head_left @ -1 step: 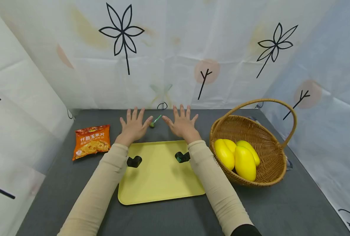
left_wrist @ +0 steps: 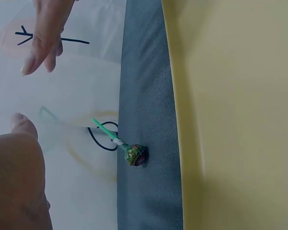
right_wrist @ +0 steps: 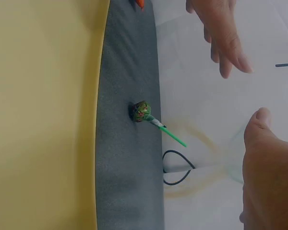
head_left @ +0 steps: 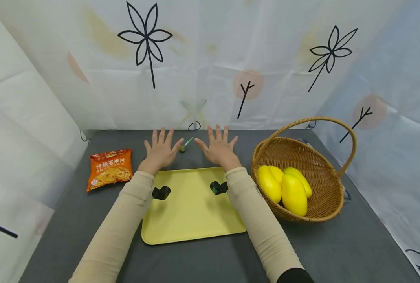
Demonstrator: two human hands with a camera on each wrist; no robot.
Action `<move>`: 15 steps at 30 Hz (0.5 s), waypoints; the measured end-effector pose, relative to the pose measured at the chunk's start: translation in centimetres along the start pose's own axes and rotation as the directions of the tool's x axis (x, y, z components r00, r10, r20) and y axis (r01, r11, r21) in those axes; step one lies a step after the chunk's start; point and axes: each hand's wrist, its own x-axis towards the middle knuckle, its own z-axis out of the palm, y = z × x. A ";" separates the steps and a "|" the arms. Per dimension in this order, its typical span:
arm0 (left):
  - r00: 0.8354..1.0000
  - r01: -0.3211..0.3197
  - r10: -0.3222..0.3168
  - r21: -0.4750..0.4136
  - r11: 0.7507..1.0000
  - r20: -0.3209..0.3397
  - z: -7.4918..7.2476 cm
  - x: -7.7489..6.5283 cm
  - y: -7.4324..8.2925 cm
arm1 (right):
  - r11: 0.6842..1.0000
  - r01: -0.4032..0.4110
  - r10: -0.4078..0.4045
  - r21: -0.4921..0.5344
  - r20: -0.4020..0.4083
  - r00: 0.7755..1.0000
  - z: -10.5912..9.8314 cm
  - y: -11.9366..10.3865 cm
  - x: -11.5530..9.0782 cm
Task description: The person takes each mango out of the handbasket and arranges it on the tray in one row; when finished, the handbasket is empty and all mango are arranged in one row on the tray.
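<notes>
Both hands are held out over the far side of the table, fingers spread, holding nothing. My left hand (head_left: 160, 152) is left of a lollipop (head_left: 182, 149), and my right hand (head_left: 221, 150) is to its right. The lollipop has a green wrapped head and a green stick; it lies on the grey table between the two thumbs. Close up in the left wrist view, its patterned head (left_wrist: 135, 155) sits beyond the tray's edge. Beneath the forearms lies a yellow tray (head_left: 195, 220) with a bare surface.
An orange snack bag (head_left: 110, 169) lies on the left of the table. To the right stands a wicker basket (head_left: 321, 196) with a tall arched handle, several yellow mango-like fruits (head_left: 294, 194) inside. A patterned white curtain (head_left: 202, 59) hangs behind the table.
</notes>
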 end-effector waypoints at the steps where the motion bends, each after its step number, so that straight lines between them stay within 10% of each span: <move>1: 1.000 0.001 -0.001 -0.001 1.000 -0.001 0.0 -0.1 0.0 | 1.000 0.000 0.000 -0.001 0.003 1.000 0.0 0.0 -0.1; 15: 1.000 -0.005 0.005 0.007 1.000 0.023 -0.5 -1.6 1.0 | 0.999 -0.033 0.034 -0.014 0.033 0.999 0.5 0.5 -0.8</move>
